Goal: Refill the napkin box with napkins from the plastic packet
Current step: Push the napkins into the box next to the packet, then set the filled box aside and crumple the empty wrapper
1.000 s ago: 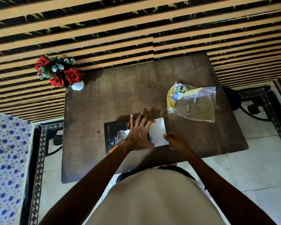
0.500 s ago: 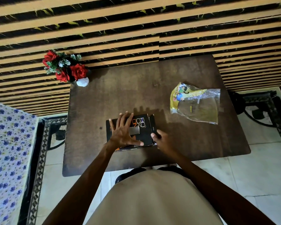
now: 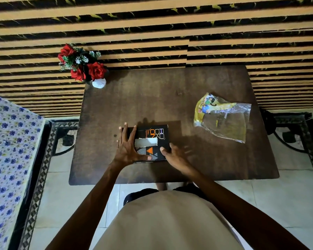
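A black napkin box (image 3: 153, 134) with orange lettering lies flat on the dark wooden table (image 3: 170, 98), near its front edge. White napkin (image 3: 146, 142) shows through the slot in its top. My left hand (image 3: 129, 147) lies spread over the box's left part, fingers splayed and thumb along the near edge. My right hand (image 3: 172, 156) holds the box's near right corner, thumb on top. The plastic packet (image 3: 224, 120), yellow and clear, lies crumpled and flat on the table to the right, apart from both hands.
A white vase of red artificial roses (image 3: 83, 66) stands at the table's back left corner. A striped wall runs behind the table. A blue-flowered cloth (image 3: 9, 159) covers furniture on the left. Tiled floor lies around the table.
The white napkins that stuck out of the box's right end a second ago are now inside, and the end is closed. My left hand slid to the box's left side; my right moved onto its corner.
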A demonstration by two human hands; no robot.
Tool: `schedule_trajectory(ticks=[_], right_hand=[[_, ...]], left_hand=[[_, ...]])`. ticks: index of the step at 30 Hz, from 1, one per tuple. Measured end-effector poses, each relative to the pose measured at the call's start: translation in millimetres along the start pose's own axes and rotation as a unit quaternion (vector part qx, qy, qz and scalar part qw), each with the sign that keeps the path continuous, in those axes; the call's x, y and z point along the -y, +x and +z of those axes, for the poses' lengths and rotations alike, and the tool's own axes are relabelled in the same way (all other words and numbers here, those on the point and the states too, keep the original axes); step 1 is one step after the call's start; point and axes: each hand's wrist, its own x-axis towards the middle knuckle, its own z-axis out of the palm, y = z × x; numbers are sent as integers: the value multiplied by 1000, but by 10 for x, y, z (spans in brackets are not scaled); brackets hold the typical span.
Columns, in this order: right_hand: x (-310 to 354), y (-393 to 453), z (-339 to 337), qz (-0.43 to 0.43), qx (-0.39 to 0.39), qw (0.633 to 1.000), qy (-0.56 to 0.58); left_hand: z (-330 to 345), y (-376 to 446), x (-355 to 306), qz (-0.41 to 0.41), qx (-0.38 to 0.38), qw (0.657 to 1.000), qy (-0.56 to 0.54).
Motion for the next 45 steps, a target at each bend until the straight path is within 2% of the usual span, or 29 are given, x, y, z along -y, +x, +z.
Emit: schedule_trajectory(ticks=[1, 3, 5, 7, 10, 13, 17, 20, 25, 28, 29, 34, 38, 42, 45], right_hand=[[-16, 5, 0, 0, 5, 1000, 16], [-58, -9, -16, 15, 2, 998, 68], [-87, -22, -41, 36, 25, 990, 131], [-48, -39, -79, 48, 60, 981, 179], [32, -17, -181, 30, 62, 978, 199], [105, 164, -331, 10, 33, 980, 197], [242, 577, -641, -32, -106, 984, 136], [530, 766, -917, -31, -153, 974, 163], [828, 1420, -1302, -26, -174, 962, 208], [882, 1860, -1465, -18, -173, 964, 198], [910, 2002, -1514, -14, -168, 965, 199], [1170, 2329, -1637, 6, -137, 964, 229], [1267, 2553, -1637, 27, -127, 963, 238], [969, 2924, -1612, 48, -121, 967, 219], [884, 2911, -1657, 36, -115, 977, 178]], left_hand=[[12, -14, 19, -12, -22, 1000, -13], [29, -69, -23, -102, -74, 986, -110], [20, -153, -106, -198, -98, 932, -289], [9, -225, -180, -211, -70, 884, -411], [-33, -184, -145, -200, -82, 848, -485], [-163, 19, -175, -160, -85, 851, -493], [-428, 438, -389, -98, -65, 851, -512], [-594, 821, -456, -54, -47, 849, -523], [-767, 1592, -526, 12, -97, 865, -492], [-794, 1990, -536, 34, -100, 857, -504], [-787, 2145, -517, 33, -104, 864, -491], [-775, 2671, -417, -19, -85, 849, -521], [-769, 2932, -350, -12, -106, 856, -506], [-657, 3057, -243, -37, -137, 839, -526], [-655, 2998, -303, -51, -161, 848, -503]])
